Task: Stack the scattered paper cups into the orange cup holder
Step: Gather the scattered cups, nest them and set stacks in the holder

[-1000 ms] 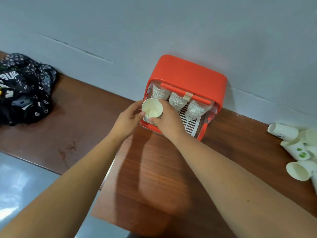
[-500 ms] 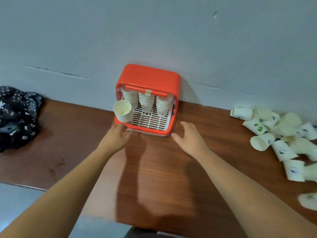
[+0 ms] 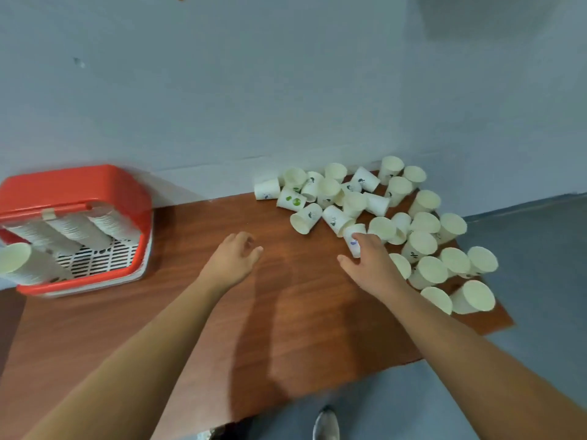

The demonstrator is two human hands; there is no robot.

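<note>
Fetching: right hand [image 3: 371,263] fingers seem curled over a cup [image 3: 352,237]; left hand [image 3: 233,260] loose, empty. Next, lift it to the holder [image 3: 79,182].

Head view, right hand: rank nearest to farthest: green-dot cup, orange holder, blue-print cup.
1. Blue-print cup, touching the right hand's fingers.
2. Green-dot cup, farther back and to the left.
3. Orange holder, far left of the view.
</note>
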